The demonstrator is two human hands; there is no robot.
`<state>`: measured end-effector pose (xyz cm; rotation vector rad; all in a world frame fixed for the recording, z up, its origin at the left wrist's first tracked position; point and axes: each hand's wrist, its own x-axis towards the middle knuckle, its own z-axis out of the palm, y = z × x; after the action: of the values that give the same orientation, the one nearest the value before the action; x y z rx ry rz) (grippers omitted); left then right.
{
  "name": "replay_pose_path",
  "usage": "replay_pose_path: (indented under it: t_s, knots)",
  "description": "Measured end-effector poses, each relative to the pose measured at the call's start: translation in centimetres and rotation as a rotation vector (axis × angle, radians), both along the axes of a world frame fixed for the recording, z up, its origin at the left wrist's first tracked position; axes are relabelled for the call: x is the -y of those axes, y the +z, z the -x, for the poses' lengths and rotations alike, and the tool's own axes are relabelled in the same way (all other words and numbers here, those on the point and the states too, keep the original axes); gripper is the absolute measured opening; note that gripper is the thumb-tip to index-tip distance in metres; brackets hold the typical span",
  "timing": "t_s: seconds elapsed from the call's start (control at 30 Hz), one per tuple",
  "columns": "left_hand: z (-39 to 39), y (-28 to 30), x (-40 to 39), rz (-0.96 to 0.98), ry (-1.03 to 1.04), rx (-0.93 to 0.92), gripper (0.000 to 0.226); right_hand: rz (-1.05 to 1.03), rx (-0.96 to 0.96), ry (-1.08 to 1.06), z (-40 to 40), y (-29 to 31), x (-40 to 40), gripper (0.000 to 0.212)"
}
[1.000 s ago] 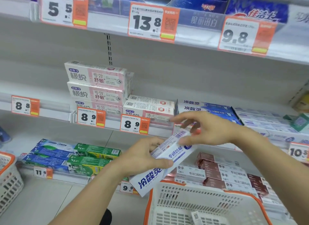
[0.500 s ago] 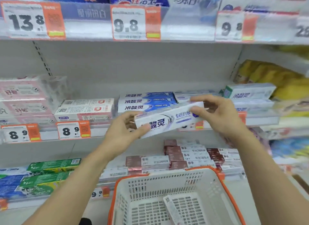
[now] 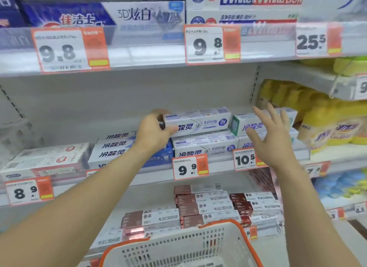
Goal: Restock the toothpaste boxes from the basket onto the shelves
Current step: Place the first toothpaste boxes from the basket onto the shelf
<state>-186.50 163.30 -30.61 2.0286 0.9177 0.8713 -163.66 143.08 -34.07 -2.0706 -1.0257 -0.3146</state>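
Left grip: the left hand (image 3: 154, 130) was curled round the left end of a white toothpaste box (image 3: 198, 120), thumb on its near face and fingers over the top.
Held box: it lay level, long side facing the camera, resting on top of a matching white box (image 3: 204, 146) on the middle shelf (image 3: 218, 167), above the 9.9 price tag (image 3: 190, 166).
Right grip: the right hand (image 3: 272, 139) held nothing; its fingers were spread and straight, palm turned toward the shelf, just right of the held box.
Behind the right hand: a green-ended white box (image 3: 250, 124) stood just right of the held box, partly hidden by the fingers; whether the hand touched it could not be told.
Left of the stack: blue-and-white boxes (image 3: 114, 147) were piled beside it, and farther left lay pale boxes with red marks (image 3: 47, 159).
Lower shelf: brown-and-white boxes (image 3: 206, 207) lay in rows.
Basket: the white basket (image 3: 178, 247) with an orange rim sat nearest, at the bottom edge; its contents were out of sight.
Far right: yellow packs (image 3: 327, 125) filled the next bay.
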Motion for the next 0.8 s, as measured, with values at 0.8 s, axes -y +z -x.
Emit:
replay_pose_path:
  t_s: [0.8]
  knots:
    - [-1.8, -0.3, -1.9, -0.104, -0.174, -0.222, 0.041, -0.214, 0.005, -0.217, 0.5, -2.1, -2.6, 0.055]
